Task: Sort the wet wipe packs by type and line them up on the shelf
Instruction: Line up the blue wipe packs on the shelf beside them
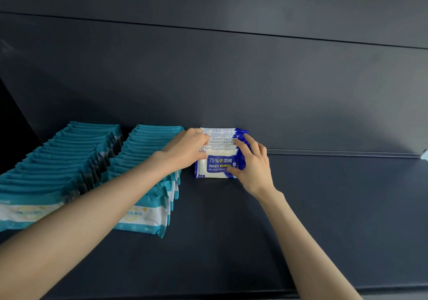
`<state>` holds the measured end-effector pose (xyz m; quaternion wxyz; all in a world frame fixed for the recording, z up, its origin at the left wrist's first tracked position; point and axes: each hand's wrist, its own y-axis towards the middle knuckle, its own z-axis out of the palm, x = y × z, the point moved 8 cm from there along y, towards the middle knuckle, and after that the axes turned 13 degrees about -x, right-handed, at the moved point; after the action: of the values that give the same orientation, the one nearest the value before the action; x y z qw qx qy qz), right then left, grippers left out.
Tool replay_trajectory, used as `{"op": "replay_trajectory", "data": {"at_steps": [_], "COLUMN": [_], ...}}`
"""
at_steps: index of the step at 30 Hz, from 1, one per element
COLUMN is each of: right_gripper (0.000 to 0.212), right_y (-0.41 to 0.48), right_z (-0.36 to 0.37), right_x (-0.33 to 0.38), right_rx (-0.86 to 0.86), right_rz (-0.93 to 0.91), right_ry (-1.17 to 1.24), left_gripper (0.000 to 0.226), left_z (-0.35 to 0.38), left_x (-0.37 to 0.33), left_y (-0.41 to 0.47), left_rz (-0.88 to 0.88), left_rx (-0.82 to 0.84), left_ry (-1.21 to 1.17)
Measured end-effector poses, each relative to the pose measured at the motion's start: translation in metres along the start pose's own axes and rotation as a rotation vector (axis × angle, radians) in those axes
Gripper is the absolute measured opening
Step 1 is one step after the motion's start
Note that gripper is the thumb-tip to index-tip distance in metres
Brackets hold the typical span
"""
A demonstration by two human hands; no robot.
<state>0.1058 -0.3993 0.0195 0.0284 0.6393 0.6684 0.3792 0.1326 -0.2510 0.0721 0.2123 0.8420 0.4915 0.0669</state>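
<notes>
The blue packs (217,165) stand in a short row on the shelf (324,207), by the back wall. The right hand (253,165) clasps their right side, thumb on the front face. The left hand (187,148) curls over their top left, fingertips hard to make out. Its arm hides part of the teal packs (69,161).

The single head view looks forward and down from close above onto the shelf (324,207), facing its dark back wall (231,79).

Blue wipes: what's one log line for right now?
blue packs: one row | left hand: grips row's left | right hand: grips row's right | teal packs: two rows beside
</notes>
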Motion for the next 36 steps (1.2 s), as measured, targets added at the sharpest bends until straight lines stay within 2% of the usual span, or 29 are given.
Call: {"op": "replay_trajectory", "data": {"at_steps": [9, 16, 22, 26, 31, 36], "right_gripper": [0.072, 0.07, 0.047, 0.036, 0.031, 0.039], "right_y": [0.001, -0.002, -0.024, -0.047, -0.1, -0.176], "right_z": [0.0, -0.017, -0.072, -0.111, -0.155, -0.178], "right_x": [0.004, 0.015, 0.034, 0.045, 0.046, 0.038], "right_rx": [0.008, 0.018, -0.085, -0.149, -0.292, -0.393], "right_rz": [-0.013, -0.01, -0.046, -0.068, -0.048, 0.024], "right_ry": [-0.082, -0.089, -0.016, 0.022, 0.011, -0.057], "left_gripper": [0.028, 0.039, 0.039, 0.037, 0.035, 0.038], "left_z": [-0.004, -0.023, -0.066, -0.094, -0.1, -0.077], "left_x": [-0.002, -0.007, -0.038, -0.064, -0.098, -0.14], "left_y": [-0.002, -0.014, -0.049, -0.082, -0.127, -0.182], "left_rz": [0.012, -0.066, -0.107, -0.105, -0.034, 0.044], "left_rx": [-0.024, -0.069, -0.233, -0.398, -0.516, -0.508], "left_ry": [0.095, 0.072, -0.047, -0.135, -0.216, -0.362]}}
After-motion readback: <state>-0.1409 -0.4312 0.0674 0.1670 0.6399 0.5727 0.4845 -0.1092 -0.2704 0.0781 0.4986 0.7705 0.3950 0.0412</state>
